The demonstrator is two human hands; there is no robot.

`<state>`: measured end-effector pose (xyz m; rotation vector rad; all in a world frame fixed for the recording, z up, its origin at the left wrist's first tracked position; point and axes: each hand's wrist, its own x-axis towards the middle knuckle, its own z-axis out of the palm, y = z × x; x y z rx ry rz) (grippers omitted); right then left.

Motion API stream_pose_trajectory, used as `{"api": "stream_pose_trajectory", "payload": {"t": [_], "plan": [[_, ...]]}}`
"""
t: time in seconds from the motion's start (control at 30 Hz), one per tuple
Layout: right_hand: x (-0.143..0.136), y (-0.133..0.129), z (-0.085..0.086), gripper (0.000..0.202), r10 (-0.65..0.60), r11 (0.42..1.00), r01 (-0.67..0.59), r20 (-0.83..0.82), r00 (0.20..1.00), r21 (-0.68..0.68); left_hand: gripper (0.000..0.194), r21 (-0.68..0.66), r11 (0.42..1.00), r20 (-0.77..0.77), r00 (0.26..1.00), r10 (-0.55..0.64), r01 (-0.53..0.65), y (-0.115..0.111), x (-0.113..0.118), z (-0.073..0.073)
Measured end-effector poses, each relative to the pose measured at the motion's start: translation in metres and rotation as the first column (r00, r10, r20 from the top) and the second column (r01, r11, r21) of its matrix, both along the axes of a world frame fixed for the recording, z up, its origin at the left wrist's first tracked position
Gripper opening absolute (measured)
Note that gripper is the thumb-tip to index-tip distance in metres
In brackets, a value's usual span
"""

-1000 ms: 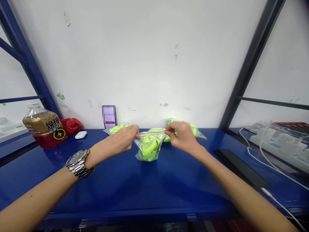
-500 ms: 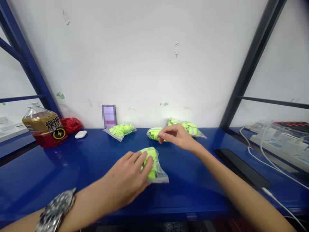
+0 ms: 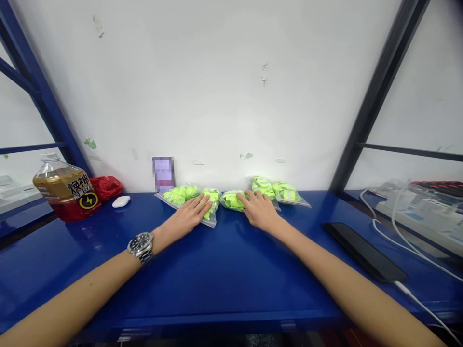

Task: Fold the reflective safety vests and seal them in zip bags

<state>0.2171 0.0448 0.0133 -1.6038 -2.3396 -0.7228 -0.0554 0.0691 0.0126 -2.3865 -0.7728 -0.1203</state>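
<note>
My left hand (image 3: pixel 188 215), a metal watch (image 3: pixel 141 245) on its wrist, lies with fingers stretched over a clear zip bag of folded neon-yellow fabric with pale reflective strips (image 3: pixel 214 197). Left of it, and touching it, is another such bag (image 3: pixel 177 195). Fingers bent and slightly apart, my right hand (image 3: pixel 262 210) rests its fingertips at the right end of a third neon-yellow bag (image 3: pixel 231 200). Just behind that hand sits a further bag (image 3: pixel 263 185), partly covered by it, with one more bag (image 3: pixel 288 192) to its right.
The blue tabletop (image 3: pixel 217 284) meets a white wall. At left stand a large drink bottle (image 3: pixel 68 188), a red plastic bag (image 3: pixel 106 187) and a white earbud case (image 3: pixel 121 201). A phone with a blurred screen (image 3: pixel 164 173) leans on the wall. At right lie a cabled black phone (image 3: pixel 363 250) and power strips (image 3: pixel 423 212).
My left hand has moved away from me with its bag, which now lies in the row near the wall. My right hand has shifted slightly and come down onto the middle bag.
</note>
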Motion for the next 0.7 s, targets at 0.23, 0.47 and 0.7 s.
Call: {"api": "stream_pose_trajectory", "payload": {"t": [0.23,0.47,0.7], "plan": [[0.005,0.001,-0.005,0.059,-0.005,0.999,0.004,-0.018,1.000,-0.048,0.057,-0.091,0.987,0.152,0.977,0.149,-0.136,0.048,-0.010,0.003],[0.005,-0.001,-0.002,0.059,-0.107,0.986,0.100,-0.041,0.993,-0.135,0.058,-0.158,0.931,0.183,0.917,0.354,-0.328,0.063,0.008,-0.012],[-0.020,-0.028,0.014,0.063,0.063,0.996,-0.051,-0.170,0.983,0.071,0.066,-0.060,0.975,0.273,0.936,0.221,-0.213,0.038,0.031,0.002]]}}
